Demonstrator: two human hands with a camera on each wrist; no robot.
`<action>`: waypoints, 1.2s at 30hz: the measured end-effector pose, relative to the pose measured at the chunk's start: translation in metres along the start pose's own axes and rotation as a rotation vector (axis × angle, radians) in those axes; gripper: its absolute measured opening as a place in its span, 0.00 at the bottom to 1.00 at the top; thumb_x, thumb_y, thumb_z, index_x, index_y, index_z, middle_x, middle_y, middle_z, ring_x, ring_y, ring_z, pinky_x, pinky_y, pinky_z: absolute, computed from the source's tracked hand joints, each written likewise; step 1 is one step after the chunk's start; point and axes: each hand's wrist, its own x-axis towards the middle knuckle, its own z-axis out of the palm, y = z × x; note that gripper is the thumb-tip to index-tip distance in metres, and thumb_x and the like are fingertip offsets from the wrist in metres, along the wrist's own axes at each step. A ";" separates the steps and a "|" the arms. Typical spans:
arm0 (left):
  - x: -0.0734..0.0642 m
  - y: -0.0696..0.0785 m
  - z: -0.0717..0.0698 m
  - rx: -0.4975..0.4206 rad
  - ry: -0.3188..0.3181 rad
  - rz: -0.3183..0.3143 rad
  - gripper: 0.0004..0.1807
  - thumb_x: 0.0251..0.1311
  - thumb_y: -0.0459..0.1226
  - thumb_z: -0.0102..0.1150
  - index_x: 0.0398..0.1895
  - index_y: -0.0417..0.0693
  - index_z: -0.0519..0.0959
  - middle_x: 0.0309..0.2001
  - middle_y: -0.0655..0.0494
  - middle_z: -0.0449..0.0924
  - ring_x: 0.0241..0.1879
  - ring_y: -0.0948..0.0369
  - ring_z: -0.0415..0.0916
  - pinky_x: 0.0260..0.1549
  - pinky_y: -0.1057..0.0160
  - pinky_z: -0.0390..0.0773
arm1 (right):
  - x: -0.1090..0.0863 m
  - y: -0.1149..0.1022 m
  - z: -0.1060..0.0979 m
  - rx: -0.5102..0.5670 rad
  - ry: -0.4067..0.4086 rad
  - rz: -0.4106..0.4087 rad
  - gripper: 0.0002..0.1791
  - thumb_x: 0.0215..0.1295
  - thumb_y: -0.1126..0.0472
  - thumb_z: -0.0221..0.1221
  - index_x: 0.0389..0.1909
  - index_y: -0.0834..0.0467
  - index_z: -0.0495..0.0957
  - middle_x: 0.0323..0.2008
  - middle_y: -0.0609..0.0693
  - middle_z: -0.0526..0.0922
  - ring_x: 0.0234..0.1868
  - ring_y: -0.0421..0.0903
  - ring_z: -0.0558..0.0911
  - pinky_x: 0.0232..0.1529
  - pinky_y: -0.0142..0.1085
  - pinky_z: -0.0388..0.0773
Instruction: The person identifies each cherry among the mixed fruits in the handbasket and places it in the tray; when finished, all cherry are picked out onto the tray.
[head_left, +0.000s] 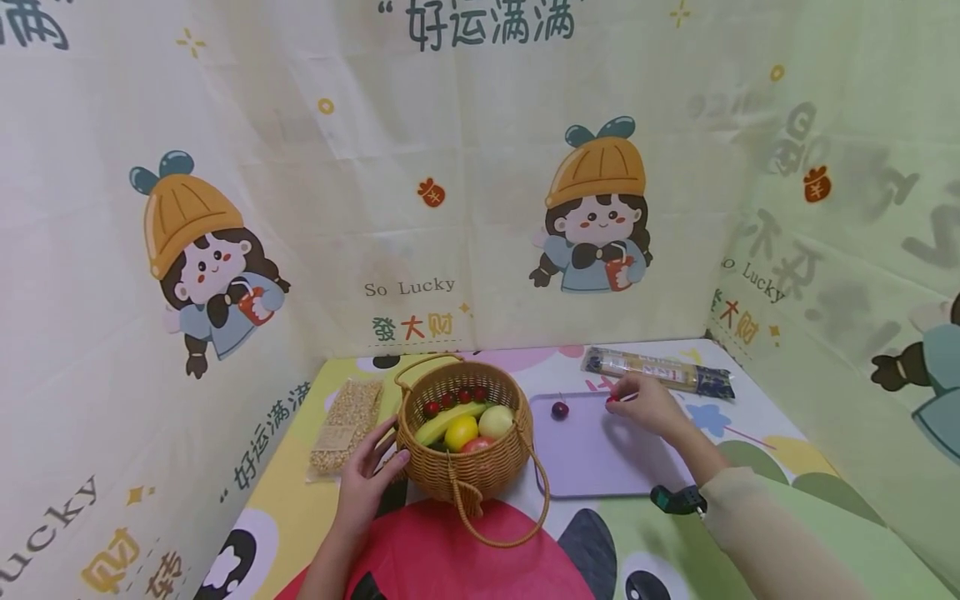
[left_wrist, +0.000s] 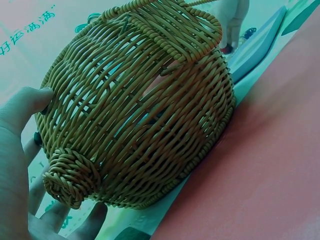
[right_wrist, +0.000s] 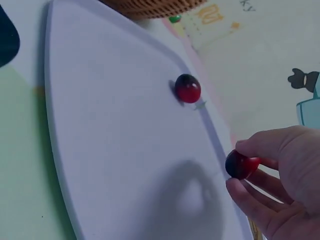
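A wicker basket [head_left: 465,479] holds cherries [head_left: 465,395], a banana [head_left: 442,423], a lemon [head_left: 461,434] and other fruit. My left hand [head_left: 366,475] holds its left side, thumb and fingers spread around the woven knob [left_wrist: 72,177]. Over the far edge of the lilac tray [head_left: 600,467], my right hand [head_left: 648,403] pinches a dark red cherry [right_wrist: 242,165] between thumb and fingertips. A second cherry [head_left: 560,410] with a stem lies on the tray near its far left corner. Part of the left hand's fingers is hidden by the basket.
Left of the basket lies a clear bag of pale kernels [head_left: 347,427]. A long plastic packet [head_left: 660,372] lies behind the tray. The basket's rope handle [head_left: 504,545] droops in front. Printed cloth walls [head_left: 465,250] stand at the back and sides.
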 end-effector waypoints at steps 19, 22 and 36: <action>-0.001 0.001 0.002 -0.009 0.005 0.006 0.33 0.78 0.33 0.66 0.83 0.54 0.72 0.84 0.55 0.67 0.74 0.73 0.74 0.61 0.69 0.84 | 0.011 0.015 0.029 -0.030 0.007 0.028 0.15 0.70 0.62 0.74 0.54 0.64 0.87 0.49 0.60 0.91 0.50 0.54 0.89 0.56 0.51 0.88; -0.001 0.001 0.002 -0.011 0.001 0.007 0.33 0.78 0.34 0.66 0.83 0.55 0.72 0.84 0.55 0.67 0.74 0.74 0.74 0.61 0.68 0.84 | 0.010 0.015 0.032 -0.030 0.017 0.018 0.16 0.70 0.63 0.74 0.54 0.65 0.88 0.48 0.59 0.91 0.49 0.54 0.89 0.53 0.50 0.89; -0.001 0.001 0.003 -0.016 -0.009 0.019 0.33 0.78 0.33 0.66 0.83 0.55 0.72 0.84 0.54 0.67 0.75 0.73 0.73 0.61 0.67 0.85 | 0.006 0.014 0.032 -0.013 0.040 0.000 0.19 0.70 0.60 0.75 0.56 0.65 0.87 0.51 0.63 0.91 0.52 0.58 0.90 0.51 0.47 0.89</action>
